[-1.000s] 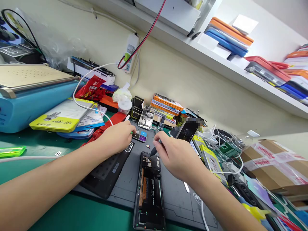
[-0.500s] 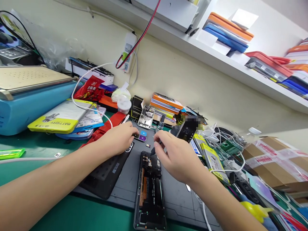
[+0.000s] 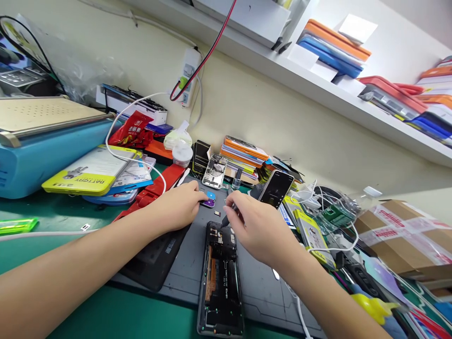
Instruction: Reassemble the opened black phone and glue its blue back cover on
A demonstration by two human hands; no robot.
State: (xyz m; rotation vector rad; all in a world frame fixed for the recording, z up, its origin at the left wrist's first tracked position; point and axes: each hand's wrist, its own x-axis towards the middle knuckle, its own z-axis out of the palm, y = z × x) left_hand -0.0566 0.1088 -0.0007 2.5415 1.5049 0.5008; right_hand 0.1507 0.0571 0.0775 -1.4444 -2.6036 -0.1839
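Observation:
My right hand point(image 3: 257, 226) is closed around a slim dark screwdriver-like tool point(image 3: 226, 220). Its tip meets the upper end of an opened phone point(image 3: 221, 278), whose inner parts are bare. My left hand point(image 3: 185, 200) reaches over the mat, an index finger stretched to the edge of a small blue and purple pad point(image 3: 210, 198); no held thing shows in it. Beneath my left wrist lies a black phone back cover point(image 3: 155, 266), partly hidden by the arm. Between my hands is a small card-like piece point(image 3: 217, 213).
A grey work mat point(image 3: 261, 292) covers part of the green table point(image 3: 95, 310). Behind stand a lit phone point(image 3: 277, 188), a bare phone frame point(image 3: 214, 170) and a glass bottle point(image 3: 236, 180). Battery boxes point(image 3: 92, 172) and a blue machine point(image 3: 52, 155) are left; a taped carton point(image 3: 406, 235) is right.
My left hand has shifted slightly right, its index finger now extended to the blue and purple pad. My right hand and the tool keep nearly the same place at the phone's upper end.

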